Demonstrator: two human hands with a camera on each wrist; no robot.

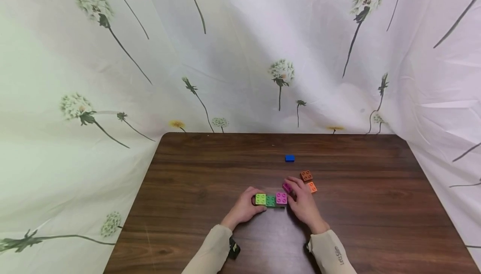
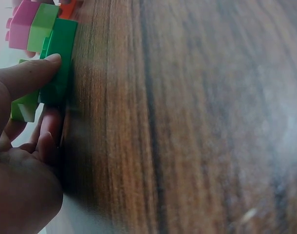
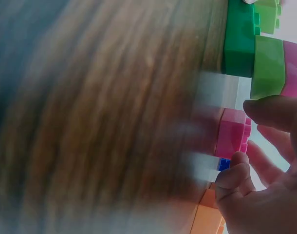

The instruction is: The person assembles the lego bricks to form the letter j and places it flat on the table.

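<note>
My left hand [image 1: 248, 207] grips the left end of a brick assembly, its thumb on the dark green base brick [image 2: 64, 53]. Light green bricks [image 1: 260, 199] sit on this base, and a pink brick [image 1: 281, 197] tops the right end. Close to that end, my right hand [image 1: 303, 205] is spread about a loose magenta brick [image 3: 231, 131]. The thumb tip is beside the assembly's right end, and the other fingers bend along the magenta brick's far side. This brick rests on the table.
Right of the right hand lie a brown brick [image 1: 306, 176] and an orange brick [image 1: 312, 187], close together. Farther back on the wooden table [image 1: 195, 161] is a blue brick [image 1: 289, 158]. A flower-print curtain [image 1: 240, 57] hangs behind the table's back edge.
</note>
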